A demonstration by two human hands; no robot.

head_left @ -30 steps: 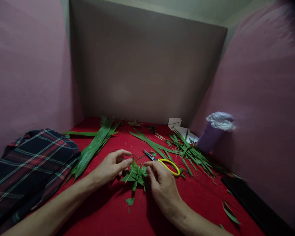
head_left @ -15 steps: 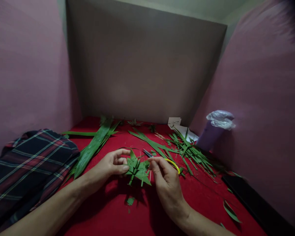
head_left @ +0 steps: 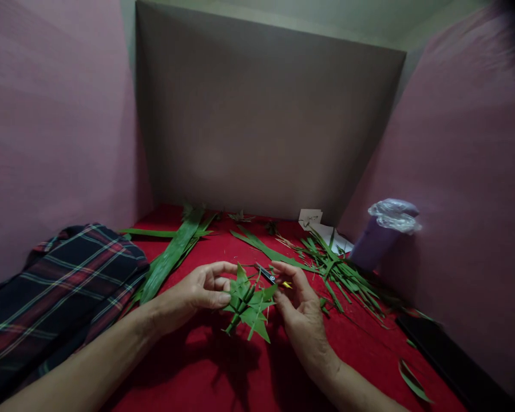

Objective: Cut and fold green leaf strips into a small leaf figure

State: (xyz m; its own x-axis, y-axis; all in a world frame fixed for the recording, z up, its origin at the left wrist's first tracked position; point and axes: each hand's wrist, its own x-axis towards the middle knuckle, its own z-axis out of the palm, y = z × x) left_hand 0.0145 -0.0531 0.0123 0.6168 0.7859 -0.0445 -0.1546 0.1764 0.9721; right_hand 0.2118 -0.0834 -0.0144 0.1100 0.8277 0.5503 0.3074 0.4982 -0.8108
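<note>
Left hand point(head_left: 203, 289): leaf star point(head_left: 249, 303) pinched at left edge, held above red cloth point(head_left: 184, 375). Right hand point(head_left: 304, 312): fingers curled by opposite edge, grip cannot be told. Scissors point(head_left: 266, 274): partly covered behind. Cut strips point(head_left: 352, 277): heaped beyond, gap left between.

The leaf piece point(head_left: 241, 306) is between the fingers point(head_left: 218, 298); behind them lie scissors point(head_left: 269, 276), right of them leaf strips point(head_left: 347, 272), left of them cloth point(head_left: 86, 269).

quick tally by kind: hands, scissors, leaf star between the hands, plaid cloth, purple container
hands (left hand, right hand): 2
scissors: 1
leaf star between the hands: 1
plaid cloth: 1
purple container: 1
total: 6
</note>
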